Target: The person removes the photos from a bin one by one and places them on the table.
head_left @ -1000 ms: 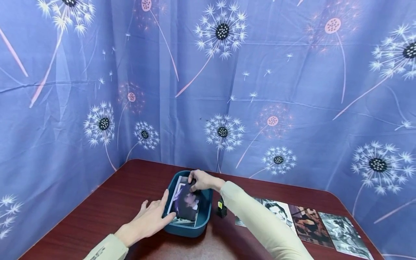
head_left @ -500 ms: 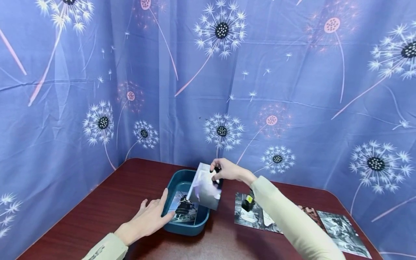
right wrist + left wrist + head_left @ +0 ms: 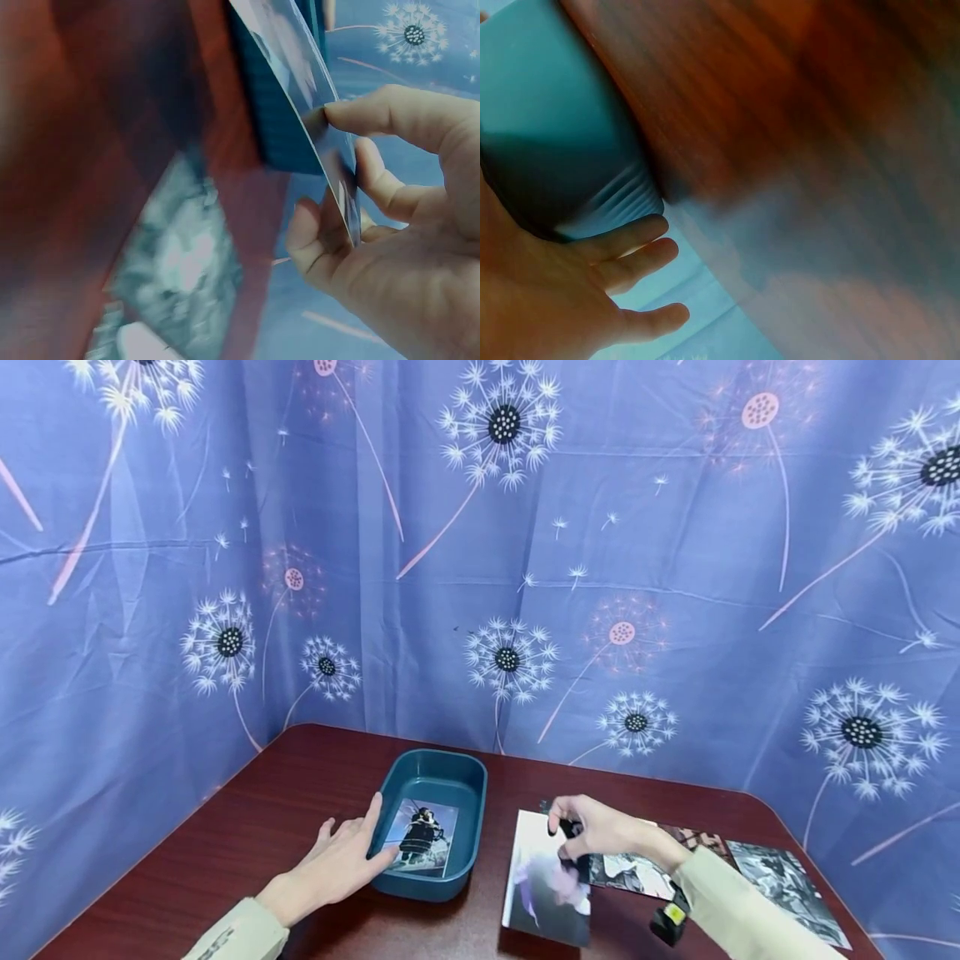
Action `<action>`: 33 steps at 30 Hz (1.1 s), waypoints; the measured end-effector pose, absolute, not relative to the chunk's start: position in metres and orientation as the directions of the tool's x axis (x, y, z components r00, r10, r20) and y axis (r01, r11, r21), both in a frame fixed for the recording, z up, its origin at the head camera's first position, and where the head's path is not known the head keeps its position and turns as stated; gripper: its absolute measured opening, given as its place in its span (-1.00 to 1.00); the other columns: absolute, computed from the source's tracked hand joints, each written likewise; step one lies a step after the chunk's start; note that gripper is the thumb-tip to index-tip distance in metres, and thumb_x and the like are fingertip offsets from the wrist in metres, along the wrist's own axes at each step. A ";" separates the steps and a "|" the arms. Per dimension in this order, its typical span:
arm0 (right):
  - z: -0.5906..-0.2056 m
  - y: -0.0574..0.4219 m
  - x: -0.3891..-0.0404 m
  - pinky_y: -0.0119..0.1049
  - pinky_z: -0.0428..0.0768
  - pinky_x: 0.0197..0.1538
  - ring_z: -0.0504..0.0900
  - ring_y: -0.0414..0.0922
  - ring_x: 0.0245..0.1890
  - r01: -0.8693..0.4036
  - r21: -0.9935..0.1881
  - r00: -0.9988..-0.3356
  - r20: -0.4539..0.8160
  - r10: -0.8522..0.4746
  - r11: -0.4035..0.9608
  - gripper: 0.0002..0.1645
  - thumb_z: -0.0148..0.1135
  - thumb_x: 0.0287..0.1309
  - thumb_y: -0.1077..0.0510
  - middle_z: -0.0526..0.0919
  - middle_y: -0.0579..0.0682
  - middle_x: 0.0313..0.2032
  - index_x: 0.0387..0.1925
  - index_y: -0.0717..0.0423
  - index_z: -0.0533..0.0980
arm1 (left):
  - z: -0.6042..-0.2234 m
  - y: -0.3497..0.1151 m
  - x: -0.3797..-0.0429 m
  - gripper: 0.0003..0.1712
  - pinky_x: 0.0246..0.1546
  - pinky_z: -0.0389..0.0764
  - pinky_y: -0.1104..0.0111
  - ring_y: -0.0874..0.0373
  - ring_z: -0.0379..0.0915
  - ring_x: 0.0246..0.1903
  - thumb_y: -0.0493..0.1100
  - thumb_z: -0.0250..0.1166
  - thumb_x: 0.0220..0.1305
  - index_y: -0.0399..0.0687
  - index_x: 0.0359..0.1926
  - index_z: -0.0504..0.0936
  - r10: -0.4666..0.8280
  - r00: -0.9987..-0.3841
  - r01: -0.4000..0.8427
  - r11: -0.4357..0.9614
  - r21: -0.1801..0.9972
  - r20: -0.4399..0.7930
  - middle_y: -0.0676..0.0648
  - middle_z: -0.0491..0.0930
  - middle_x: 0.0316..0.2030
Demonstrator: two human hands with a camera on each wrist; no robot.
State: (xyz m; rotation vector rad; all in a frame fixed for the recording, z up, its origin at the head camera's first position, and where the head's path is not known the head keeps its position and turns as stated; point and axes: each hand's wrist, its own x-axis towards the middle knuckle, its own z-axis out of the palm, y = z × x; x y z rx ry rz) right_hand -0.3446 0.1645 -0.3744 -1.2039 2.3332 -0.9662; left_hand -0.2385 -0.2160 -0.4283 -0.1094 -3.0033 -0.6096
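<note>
My right hand (image 3: 600, 828) pinches a glossy photo print (image 3: 551, 893) by its edge, right of the bin and over the left end of a row of prints. The print shows a pale purple shape on a dark ground. In the right wrist view, the print (image 3: 322, 142) stands edge-on between thumb and fingers. My left hand (image 3: 326, 864) is spread, fingers straight, at the left side of a teal plastic bin (image 3: 442, 777); in the left wrist view, its fingers lie along the bin's outer wall (image 3: 540, 90). Inside the bin lies a print of a dark figure (image 3: 426, 842).
A row of several prints runs along the right of the dark red wooden table (image 3: 315, 777); the rightmost is a black-and-white print (image 3: 787, 889), beside a brown print (image 3: 701, 843). A blue dandelion-patterned curtain (image 3: 420, 652) hangs behind the table. A black wrist device (image 3: 667, 922) sits by the right sleeve.
My right hand has lifted the photo print out of the bin and carried it right, toward the row. The print of a dark figure now shows in the bin. My left hand has stayed put.
</note>
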 end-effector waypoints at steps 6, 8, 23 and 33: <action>-0.393 0.190 -0.324 -0.44 0.31 -0.33 0.30 -0.33 -0.42 -0.554 -0.732 -0.550 -0.036 -0.835 0.397 -0.69 0.29 -0.10 0.38 0.51 0.03 -0.37 -0.23 0.30 0.45 | -0.426 -0.217 -0.240 0.03 0.30 -0.11 -0.36 -0.17 0.28 0.30 0.28 0.13 0.29 -0.19 0.51 -0.07 0.061 -0.994 0.092 0.915 0.393 0.089 -0.23 0.40 0.30; -0.400 0.193 -0.319 -0.41 0.29 -0.35 0.29 -0.30 -0.41 -0.551 -0.729 -0.545 -0.054 -0.837 0.406 -0.68 0.27 -0.11 0.41 0.51 0.03 -0.34 -0.23 0.29 0.45 | -0.426 -0.218 -0.240 0.03 0.30 -0.11 -0.36 -0.17 0.28 0.30 0.28 0.13 0.29 -0.19 0.51 -0.07 0.059 -0.994 0.091 0.917 0.388 0.093 -0.23 0.40 0.30; -0.424 0.192 -0.306 -0.42 0.40 -0.25 0.37 -0.31 -0.30 -0.701 -0.510 -0.601 0.049 -0.797 0.498 -0.61 0.35 -0.26 0.37 0.43 -0.12 -0.20 -0.29 0.03 0.51 | -0.429 -0.217 -0.240 0.04 0.31 -0.09 -0.35 -0.16 0.28 0.31 0.30 0.12 0.28 -0.18 0.52 -0.08 0.056 -0.994 0.088 0.918 0.387 0.093 -0.22 0.40 0.30; -0.424 0.192 -0.297 -0.46 0.31 -0.27 0.26 -0.35 -0.28 -0.789 -0.306 -0.591 0.140 -0.795 0.533 -0.67 0.44 -0.25 0.24 0.44 -0.21 -0.29 -0.34 -0.10 0.59 | -0.431 -0.217 -0.241 0.05 0.31 -0.09 -0.34 -0.16 0.29 0.30 0.31 0.13 0.27 -0.18 0.52 -0.07 0.052 -0.994 0.085 0.916 0.391 0.094 -0.22 0.42 0.29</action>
